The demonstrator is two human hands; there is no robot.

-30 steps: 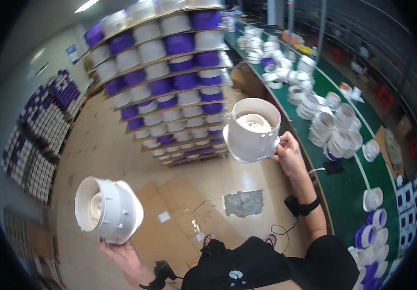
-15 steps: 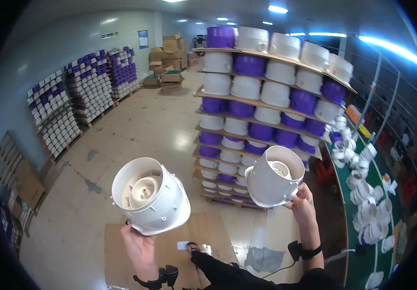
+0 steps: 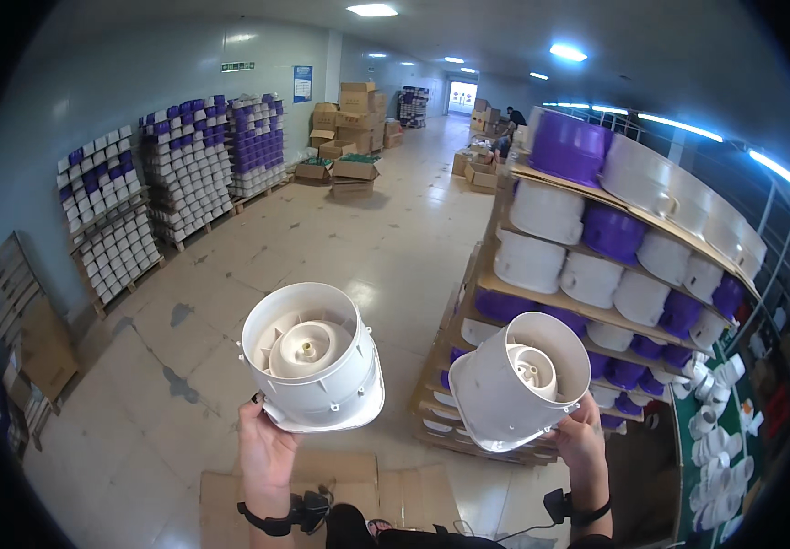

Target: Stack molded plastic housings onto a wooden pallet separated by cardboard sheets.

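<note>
My left hand (image 3: pixel 267 450) grips from below a white round plastic housing (image 3: pixel 312 366) with ribs and a small hub inside its open face. My right hand (image 3: pixel 580 436) holds a second white round housing (image 3: pixel 518 380) of the same kind, tilted toward the upper right. Both parts are raised in front of me, side by side and apart. Both wrists wear black bands.
A tall pallet stack (image 3: pixel 614 265) of white and purple housings on cardboard sheets stands right beside my right hand. More stacks (image 3: pixel 184 174) line the left wall, with cardboard boxes (image 3: pixel 349 137) farther back. Flat cardboard (image 3: pixel 340 485) lies on the floor at my feet. A green bench (image 3: pixel 715 439) holds white parts.
My view has swung up and left, from the stack to the long hall. Both housings rose closer together in front of me; the stack now sits at the right.
</note>
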